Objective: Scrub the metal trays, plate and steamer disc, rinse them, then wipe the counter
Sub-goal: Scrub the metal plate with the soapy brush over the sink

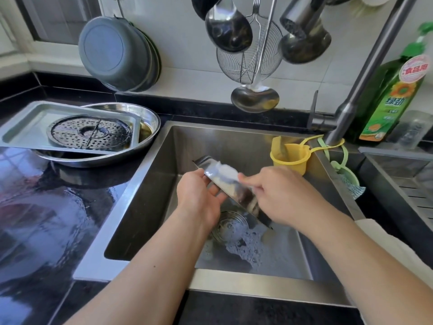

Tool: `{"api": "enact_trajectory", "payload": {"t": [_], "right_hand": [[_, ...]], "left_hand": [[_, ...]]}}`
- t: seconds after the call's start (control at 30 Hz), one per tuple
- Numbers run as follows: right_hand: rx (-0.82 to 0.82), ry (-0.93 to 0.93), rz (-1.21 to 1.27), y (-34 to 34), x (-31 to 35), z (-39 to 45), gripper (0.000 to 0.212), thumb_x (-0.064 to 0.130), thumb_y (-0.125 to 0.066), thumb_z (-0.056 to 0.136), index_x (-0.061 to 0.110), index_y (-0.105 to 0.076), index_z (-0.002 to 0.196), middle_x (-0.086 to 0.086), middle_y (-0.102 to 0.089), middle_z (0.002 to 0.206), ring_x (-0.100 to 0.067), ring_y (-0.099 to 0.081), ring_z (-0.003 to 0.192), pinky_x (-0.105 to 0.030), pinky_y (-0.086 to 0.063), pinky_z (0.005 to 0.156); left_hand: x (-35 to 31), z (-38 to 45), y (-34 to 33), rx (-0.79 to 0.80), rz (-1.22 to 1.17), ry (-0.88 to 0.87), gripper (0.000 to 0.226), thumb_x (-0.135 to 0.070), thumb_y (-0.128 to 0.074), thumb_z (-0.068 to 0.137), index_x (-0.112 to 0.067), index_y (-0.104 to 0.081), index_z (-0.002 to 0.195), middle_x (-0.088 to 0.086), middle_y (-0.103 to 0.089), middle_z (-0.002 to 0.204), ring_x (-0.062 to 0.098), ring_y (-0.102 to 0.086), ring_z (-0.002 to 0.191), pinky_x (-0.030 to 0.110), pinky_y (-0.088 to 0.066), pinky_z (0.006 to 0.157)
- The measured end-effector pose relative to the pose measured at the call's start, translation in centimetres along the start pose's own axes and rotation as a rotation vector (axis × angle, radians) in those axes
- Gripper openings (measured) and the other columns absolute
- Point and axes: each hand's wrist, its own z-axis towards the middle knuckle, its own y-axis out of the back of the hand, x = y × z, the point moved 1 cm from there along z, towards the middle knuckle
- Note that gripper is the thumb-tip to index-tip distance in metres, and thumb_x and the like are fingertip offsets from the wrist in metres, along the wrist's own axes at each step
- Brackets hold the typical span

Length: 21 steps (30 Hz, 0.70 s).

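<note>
On the wet black counter (46, 219) at the far left, the steamer disc (90, 132) lies flat inside a rectangular tray (28, 127), and that tray rests tilted across a round metal plate (150, 127), so three of the task's pieces sit stacked and well apart from the water. Moving right into the sink (150, 184), the left hand (199, 198) has its fingers curled round the near edge of a small metal tray (236, 195), held on a slant above the drain strainer (230, 225). The right hand (281, 195) has its fingers closed on something pale and soapy, probably a cloth or sponge (225, 172), pressed against the tray's upper face; exactly what it is cannot be made out through the blur. To scrub well, I judge the left grip should stay firm on the rim while the right works along the whole face and into the corners, then turns the piece to reach the back. Suds (253, 247) pool on the sink floor beside the strainer. Farther right, a yellow strainer cup (290, 158) hangs on the sink wall; its contents are hidden. A green detergent bottle (386, 106) stands behind the faucet (356, 95), looking largely full.
</note>
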Motion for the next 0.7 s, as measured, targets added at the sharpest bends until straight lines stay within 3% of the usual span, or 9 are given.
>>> {"api": "enact_trajectory", "payload": {"t": [0.17,0.27,0.37,0.47,0.6,0.7], "right_hand": [[-0.027,-0.028,0.016,0.0,-0.1,0.1,0.045,0.025,-0.048,0.103,0.052,-0.052,0.14,0.008,-0.052,0.093,-0.021,-0.055,0.082,-0.034,-0.046,0.056],[0.032,0.025,0.024,-0.5,0.6,-0.2,0.048,0.025,-0.047,0.102,0.055,-0.05,0.14,0.006,-0.054,0.093,-0.024,-0.059,0.088,-0.044,-0.053,0.069],[-0.036,-0.051,0.023,-0.2,-0.8,0.6,0.047,0.023,-0.048,0.103,0.051,-0.051,0.141,0.005,-0.055,0.096,-0.023,-0.057,0.087,-0.038,-0.047,0.064],[0.042,0.031,0.075,-0.8,0.0,0.0,0.046,0.028,-0.048,0.103,0.057,-0.05,0.138,0.008,-0.055,0.089,-0.021,-0.058,0.082,-0.046,-0.052,0.067],[0.004,-0.048,0.103,-0.9,-1.3,0.9,0.045,0.025,-0.048,0.104,0.055,-0.053,0.137,0.009,-0.053,0.092,-0.016,-0.055,0.078,-0.035,-0.048,0.06],[0.076,0.027,0.109,-1.3,-0.6,0.2,0.047,0.028,-0.05,0.102,0.061,-0.05,0.135,0.01,-0.055,0.092,-0.02,-0.058,0.082,-0.043,-0.052,0.068]], "left_hand": [[-0.1,-0.1,-0.1,-0.001,-0.01,-0.007,0.033,-0.002,-0.035,0.104,0.011,-0.059,0.124,0.028,-0.069,0.123,0.042,-0.071,0.109,0.051,-0.06,0.091],[-0.1,0.3,0.1,-0.028,-0.029,-0.013,0.033,0.003,-0.037,0.102,0.015,-0.054,0.128,0.032,-0.066,0.124,0.043,-0.07,0.111,0.051,-0.06,0.091],[-0.3,0.3,0.0,-0.052,-0.052,-0.033,0.021,0.007,-0.033,0.105,0.011,-0.053,0.11,0.032,-0.066,0.117,0.043,-0.069,0.111,0.055,-0.055,0.1],[-0.4,0.4,0.1,-0.106,-0.067,-0.057,0.022,0.01,-0.03,0.104,0.007,-0.05,0.096,0.03,-0.066,0.108,0.041,-0.07,0.102,0.056,-0.054,0.099],[-0.5,1.1,0.8,-0.159,-0.082,-0.024,0.02,0.005,-0.03,0.106,0.003,-0.05,0.103,0.031,-0.067,0.11,0.043,-0.07,0.103,0.065,-0.052,0.098],[-0.5,1.3,0.8,-0.176,-0.088,-0.042,0.018,0.006,-0.029,0.106,0.005,-0.046,0.111,0.03,-0.064,0.114,0.043,-0.068,0.107,0.065,-0.052,0.099]]}}
